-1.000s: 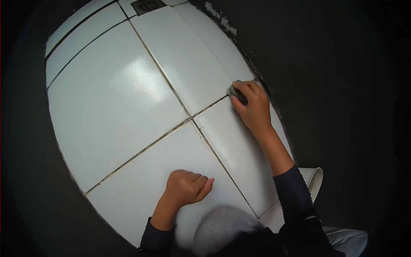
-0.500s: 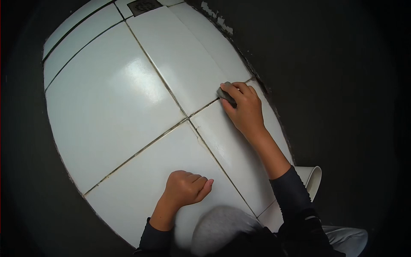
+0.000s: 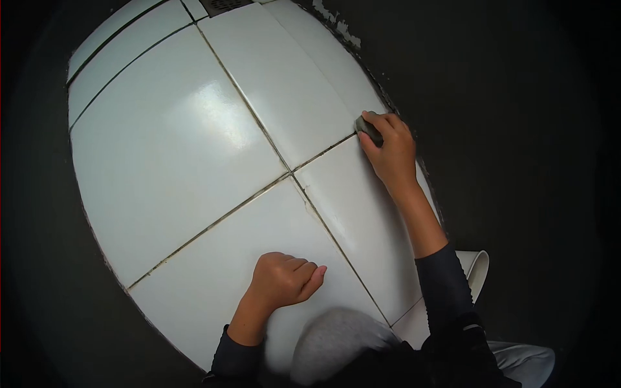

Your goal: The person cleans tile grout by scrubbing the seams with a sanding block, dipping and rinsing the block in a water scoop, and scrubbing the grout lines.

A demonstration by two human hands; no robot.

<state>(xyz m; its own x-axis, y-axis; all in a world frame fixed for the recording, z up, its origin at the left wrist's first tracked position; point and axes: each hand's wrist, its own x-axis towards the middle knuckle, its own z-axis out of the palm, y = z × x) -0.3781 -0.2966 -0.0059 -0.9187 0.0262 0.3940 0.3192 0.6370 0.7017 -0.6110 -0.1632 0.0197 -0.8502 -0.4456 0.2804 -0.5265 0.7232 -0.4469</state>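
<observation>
My right hand (image 3: 393,150) grips a small dark grey block (image 3: 369,127), perhaps a sponge or scouring pad. It presses the block on the dark grout line (image 3: 325,152) between white tiles, close to the floor's right edge. My left hand (image 3: 284,279) is closed in a fist above a near white tile (image 3: 213,284). Nothing shows between its fingers, and its palm is hidden.
A dark drain grate (image 3: 228,5) sits at the far end. Dark grey surfaces (image 3: 504,142) border the tiles on both sides. Beside my right sleeve is a white, round-rimmed object (image 3: 477,275). My grey-clad knee (image 3: 339,343) is at the bottom.
My right hand has slid the grey block along the grout line, to the right and slightly away. The view has shifted a little. My left hand stays in its fist.
</observation>
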